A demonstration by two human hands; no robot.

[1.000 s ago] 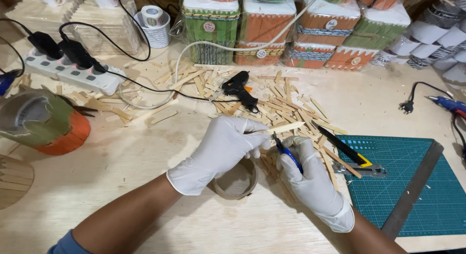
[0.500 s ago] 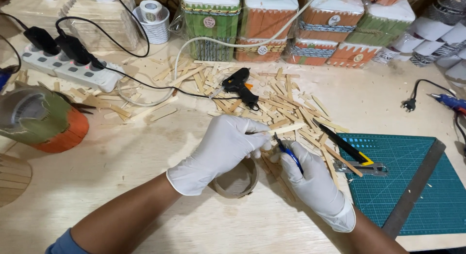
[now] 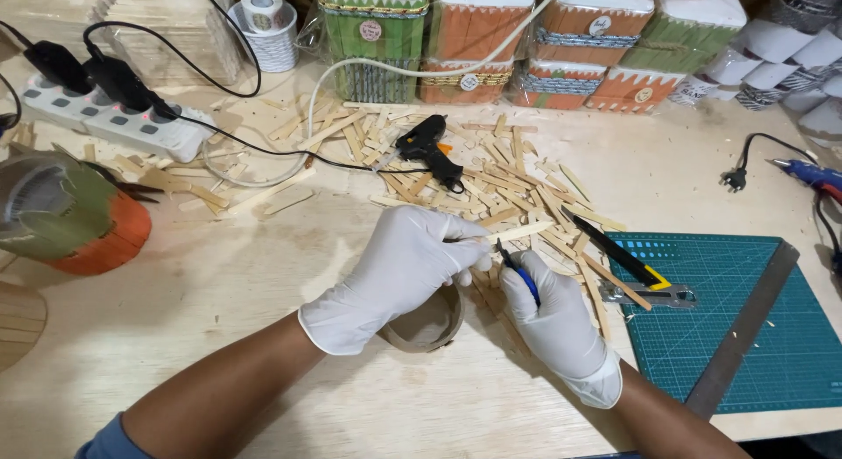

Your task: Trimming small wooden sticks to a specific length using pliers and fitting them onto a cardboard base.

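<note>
head view: both hands are wearing white gloves and working at the middle of a pale wooden table [image 3: 219, 284].

left hand [image 3: 399, 270] is lying palm down over a cardboard ring [image 3: 430, 327], fingers curled, thumb and forefinger pinching one flat wooden stick [image 3: 517, 232] that is pointing right over the pile. the ring is sitting on the table just under the palm, mostly hidden.

right hand [image 3: 553, 323] is closing around a blue pen [image 3: 519, 275], tip pointing up-left at the stick near the left fingertips; whether the tip is touching it, cannot tell.

a heap of loose wooden sticks [image 3: 491, 174] is lying just beyond both hands. a black glue gun [image 3: 430, 149] is resting on the heap, its cord running left to a white power strip [image 3: 110, 121].

right of the hands, a yellow-and-black utility knife [image 3: 624, 262] is lying across the edge of a green cutting mat [image 3: 745, 336], with a metal ruler [image 3: 745, 327] lying diagonally on the mat.

along the far edge, green and orange stick-clad boxes [image 3: 491, 38] are standing in a row. at the left, a green-and-orange round container [image 3: 74, 218] is lying tilted.
</note>
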